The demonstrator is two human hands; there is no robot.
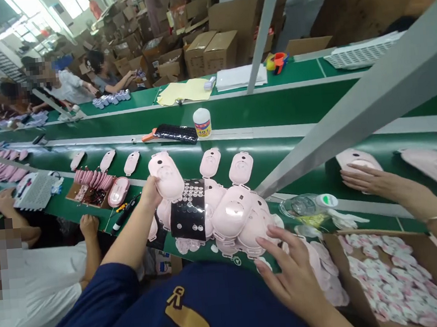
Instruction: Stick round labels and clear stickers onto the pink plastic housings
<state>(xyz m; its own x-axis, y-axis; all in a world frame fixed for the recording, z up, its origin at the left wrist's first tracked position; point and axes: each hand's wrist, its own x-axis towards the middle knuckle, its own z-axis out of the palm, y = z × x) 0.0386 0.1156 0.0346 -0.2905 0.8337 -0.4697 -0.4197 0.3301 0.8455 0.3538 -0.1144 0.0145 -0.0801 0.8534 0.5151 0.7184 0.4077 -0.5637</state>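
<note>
My left hand [152,193] grips a pale pink oval plastic shell [166,176] by its lower left side and holds it raised. Beneath that shell lies a black sheet [187,219] dotted with small round clear stickers or discs. My right hand [292,263] is open, its fingers spread at the near edge of a pile of pink shells [233,210]; whether the fingertips touch the pile I cannot tell. Two single pink shells, one on the left [210,162] and one on the right [241,168], lie just beyond the pile on the green conveyor belt.
A white glue bottle [202,123] stands beyond the belt, beside a black bubble-wrap piece [176,133]. A grey post [335,109] slants across the right. A co-worker's hand [366,174] rests on another shell. A cardboard box [335,255] of small pink-white parts sits at lower right.
</note>
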